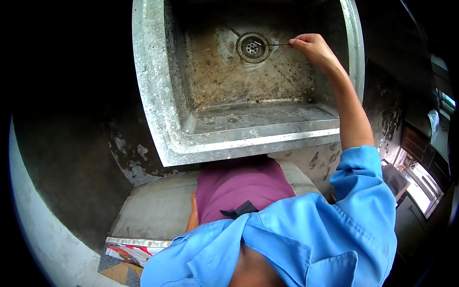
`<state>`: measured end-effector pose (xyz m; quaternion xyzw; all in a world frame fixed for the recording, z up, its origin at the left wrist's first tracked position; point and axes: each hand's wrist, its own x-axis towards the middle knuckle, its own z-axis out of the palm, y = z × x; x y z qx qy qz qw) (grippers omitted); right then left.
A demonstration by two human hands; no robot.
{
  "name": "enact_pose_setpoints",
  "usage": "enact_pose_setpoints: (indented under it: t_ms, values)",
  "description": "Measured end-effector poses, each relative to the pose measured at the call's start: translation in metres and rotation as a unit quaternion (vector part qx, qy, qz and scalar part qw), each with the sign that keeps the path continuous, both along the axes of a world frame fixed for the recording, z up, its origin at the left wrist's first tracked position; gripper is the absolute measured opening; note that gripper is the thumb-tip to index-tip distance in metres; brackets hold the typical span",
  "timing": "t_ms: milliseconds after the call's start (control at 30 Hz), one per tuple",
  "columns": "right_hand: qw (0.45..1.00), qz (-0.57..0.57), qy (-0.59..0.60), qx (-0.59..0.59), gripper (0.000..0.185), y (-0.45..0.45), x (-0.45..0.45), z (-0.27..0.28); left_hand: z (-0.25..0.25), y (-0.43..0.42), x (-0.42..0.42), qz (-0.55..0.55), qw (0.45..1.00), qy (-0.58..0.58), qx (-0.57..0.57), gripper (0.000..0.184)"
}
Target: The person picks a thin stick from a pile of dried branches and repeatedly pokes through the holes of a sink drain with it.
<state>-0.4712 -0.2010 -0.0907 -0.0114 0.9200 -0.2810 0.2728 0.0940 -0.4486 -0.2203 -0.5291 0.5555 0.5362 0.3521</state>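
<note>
My right hand (311,47) reaches over the sink (153,81) and pinches one end of a thin, dark, wire-like stick (278,44). The stick's far end lies at the round drain (253,48), over its holed strainer; whether it goes into a hole I cannot tell. A small whitish bit shows at the strainer beside the tip. The sink's metal basin is stained brown and dark. Low down by my purple-clad leg, my left hand (192,213) is mostly hidden behind the cloth and my blue sleeve, so its fingers do not show.
The sink's front rim (258,138) stands close before my legs. Beneath it runs a grey ledge (148,205). Tiles and a red-and-white printed item (136,253) lie at lower left. On the right are a dark cabinet (416,220) and a bright window-like opening (420,184).
</note>
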Motion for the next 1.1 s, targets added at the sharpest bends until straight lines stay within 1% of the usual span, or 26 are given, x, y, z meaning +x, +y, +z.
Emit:
enact_pose_setpoints:
  t_ms: [67,100,167,300,367,400,433,467,500,533,567,600,667,733,800,833,900,967,1033,1067,1100]
  values:
    - [0.993,-0.061,-0.08,-0.062,0.023,0.005,0.003,-0.002,0.0,-0.001,0.0,-0.001,1.0,0.0,0.0,0.021]
    - [0.993,-0.062,-0.081,-0.063,0.023,0.006,0.005,-0.003,0.0,-0.002,0.001,-0.002,1.0,-0.001,-0.002,0.021]
    - [0.985,-0.087,-0.107,-0.103,0.023,0.009,0.008,-0.005,0.002,-0.003,-0.001,-0.005,1.0,-0.001,-0.003,0.021]
    - [0.985,-0.105,-0.076,-0.118,0.023,0.009,0.017,-0.016,0.004,-0.005,-0.002,-0.014,1.0,0.008,-0.017,0.02]
    - [0.98,-0.125,-0.044,-0.151,0.023,0.009,0.022,-0.02,0.007,-0.011,-0.005,-0.053,0.996,0.036,-0.056,0.02]
    - [0.979,-0.127,-0.044,-0.152,0.023,0.013,0.023,-0.022,0.009,-0.017,-0.007,-0.102,0.987,0.064,-0.105,0.02]
    - [0.98,-0.121,-0.053,-0.145,0.025,0.017,0.023,-0.024,0.015,-0.021,-0.015,-0.094,0.982,0.074,-0.148,0.02]
    - [0.982,-0.115,-0.063,-0.139,0.027,0.02,0.023,-0.025,0.022,-0.027,-0.025,-0.042,0.981,0.071,-0.178,0.02]
    - [0.981,-0.117,-0.062,-0.141,0.027,0.021,0.025,-0.024,0.047,-0.031,-0.056,0.075,0.975,0.063,-0.2,0.017]
    - [0.992,-0.085,-0.03,-0.086,0.028,0.022,0.028,-0.02,0.071,-0.035,-0.088,0.193,0.952,0.067,-0.227,0.014]
    - [0.998,-0.053,0.003,-0.031,0.029,0.023,0.03,-0.019,0.081,-0.048,-0.1,0.192,0.935,0.126,-0.271,0.014]
    - [0.998,-0.056,0.004,-0.033,0.029,0.024,0.031,-0.02,0.088,-0.067,-0.11,0.19,0.912,0.186,-0.313,0.013]
    - [0.996,-0.074,-0.022,-0.033,0.03,0.026,0.033,-0.025,0.114,-0.096,-0.144,0.121,0.876,0.264,-0.384,0.017]
    - [0.996,-0.074,-0.024,-0.039,0.03,0.028,0.032,-0.037,0.148,-0.107,-0.188,0.126,0.845,0.326,-0.404,0.016]
    - [0.995,-0.078,-0.032,-0.044,0.03,0.028,0.033,-0.047,0.177,-0.108,-0.227,0.133,0.82,0.386,-0.4,0.015]
    - [0.995,-0.081,-0.034,-0.045,0.03,0.027,0.034,-0.051,0.187,-0.107,-0.245,0.13,0.821,0.386,-0.401,0.015]
    - [0.997,-0.056,-0.026,-0.053,0.03,0.025,0.036,-0.056,0.204,-0.099,-0.278,0.071,0.793,0.467,-0.385,0.016]
    - [0.997,-0.049,-0.034,-0.058,0.03,0.023,0.039,-0.061,0.214,-0.087,-0.313,0.005,0.781,0.512,-0.359,0.015]
    - [0.996,-0.03,-0.044,-0.071,0.029,0.019,0.042,-0.059,0.223,-0.071,-0.352,-0.093,0.796,0.513,-0.308,0.013]
    - [0.996,-0.03,-0.044,-0.073,0.029,0.017,0.045,-0.056,0.221,-0.063,-0.371,-0.157,0.786,0.525,-0.285,0.013]
    - [0.997,0.001,-0.029,-0.076,0.028,0.015,0.047,-0.053,0.216,-0.057,-0.389,-0.207,0.773,0.541,-0.258,0.012]
